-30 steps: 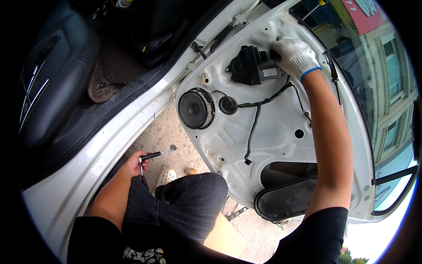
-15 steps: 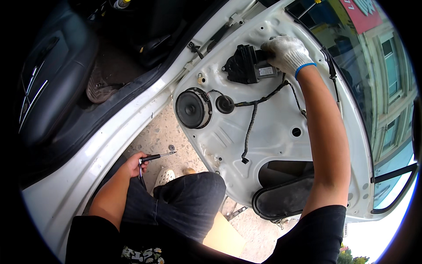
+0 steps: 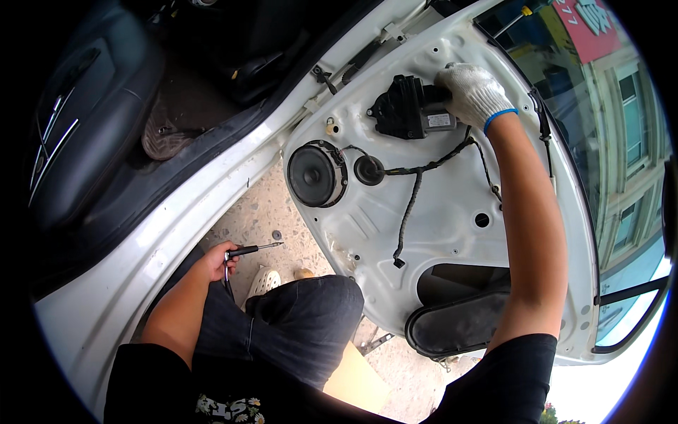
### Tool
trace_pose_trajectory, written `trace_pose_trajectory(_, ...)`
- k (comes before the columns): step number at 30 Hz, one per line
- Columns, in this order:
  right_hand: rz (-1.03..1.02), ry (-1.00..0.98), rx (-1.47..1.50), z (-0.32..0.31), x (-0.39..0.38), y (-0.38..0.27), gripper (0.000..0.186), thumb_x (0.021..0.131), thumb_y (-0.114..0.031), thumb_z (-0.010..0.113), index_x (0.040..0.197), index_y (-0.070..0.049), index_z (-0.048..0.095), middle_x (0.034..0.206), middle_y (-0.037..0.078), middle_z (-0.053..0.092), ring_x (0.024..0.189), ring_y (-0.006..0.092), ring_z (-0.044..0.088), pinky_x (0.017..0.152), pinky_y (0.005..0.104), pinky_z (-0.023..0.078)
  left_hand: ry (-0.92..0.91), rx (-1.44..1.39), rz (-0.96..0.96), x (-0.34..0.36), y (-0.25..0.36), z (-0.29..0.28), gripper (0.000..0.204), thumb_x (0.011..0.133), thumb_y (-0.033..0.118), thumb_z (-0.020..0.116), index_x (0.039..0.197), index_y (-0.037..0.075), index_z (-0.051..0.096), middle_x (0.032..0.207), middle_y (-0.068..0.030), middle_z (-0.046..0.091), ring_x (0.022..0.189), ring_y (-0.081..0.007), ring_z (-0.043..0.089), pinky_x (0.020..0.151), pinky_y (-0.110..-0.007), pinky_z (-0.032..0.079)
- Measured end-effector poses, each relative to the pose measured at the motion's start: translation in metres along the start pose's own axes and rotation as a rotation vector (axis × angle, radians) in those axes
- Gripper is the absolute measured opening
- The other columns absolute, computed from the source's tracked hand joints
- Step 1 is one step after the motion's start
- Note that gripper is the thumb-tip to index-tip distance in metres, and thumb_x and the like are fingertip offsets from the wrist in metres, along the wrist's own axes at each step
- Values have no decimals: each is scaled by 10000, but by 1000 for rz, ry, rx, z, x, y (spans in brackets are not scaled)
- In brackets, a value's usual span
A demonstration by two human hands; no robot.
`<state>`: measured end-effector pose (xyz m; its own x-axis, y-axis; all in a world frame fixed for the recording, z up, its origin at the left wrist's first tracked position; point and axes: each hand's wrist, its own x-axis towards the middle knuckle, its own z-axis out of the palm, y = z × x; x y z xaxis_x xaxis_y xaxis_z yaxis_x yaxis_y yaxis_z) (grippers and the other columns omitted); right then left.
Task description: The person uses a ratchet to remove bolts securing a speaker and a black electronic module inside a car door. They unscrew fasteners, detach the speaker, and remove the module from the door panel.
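Observation:
My bare left hand (image 3: 221, 262) is closed around a screwdriver (image 3: 244, 251) with a black handle, its metal shaft pointing right. A second slim dark tool (image 3: 227, 280) hangs down from the same hand. My right hand (image 3: 474, 93), in a white knit glove with a blue cuff, is up at a black window motor (image 3: 402, 107) mounted on the white car door (image 3: 367, 237). Its fingers curl at the motor's upper right side, and their tips are hidden. A dark wiring harness (image 3: 441, 161) runs across the door just below the motor.
A round black speaker (image 3: 311, 175) is fixed left of the harness. Low on the door, a black oval cover (image 3: 459, 324) hangs beside an opening. To the left are the white door sill (image 3: 180, 205) and a black seat (image 3: 106, 92). My bent knee (image 3: 311, 307) is near the door's lower edge.
The door, with its motor and my gloved hand, appears slightly farther right in the picture. My left hand keeps its grip on the screwdriver in nearly the same place.

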<state>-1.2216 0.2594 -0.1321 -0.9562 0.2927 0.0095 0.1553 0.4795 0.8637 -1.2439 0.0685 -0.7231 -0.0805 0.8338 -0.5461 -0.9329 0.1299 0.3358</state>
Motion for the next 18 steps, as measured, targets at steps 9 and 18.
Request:
trace_pose_trajectory(9,-17,40,34,7,-1,5,258,782,-139,645,1035,-97,676,1048,153,639,999,345,618,863,421,508,-5,11,-5,-1,0,2,215,891,257,504,1044,126,579,649,21,501,471,-84,374,520,-284,413)
trace_pose_trajectory(18,-52,92,47,8,1,3,274,771,-143,657,1039,-83,662,1037,156,638,996,349,619,864,421,506,17,56,6,-3,1,4,232,892,251,503,1057,115,593,650,22,498,472,-80,374,523,-285,417)
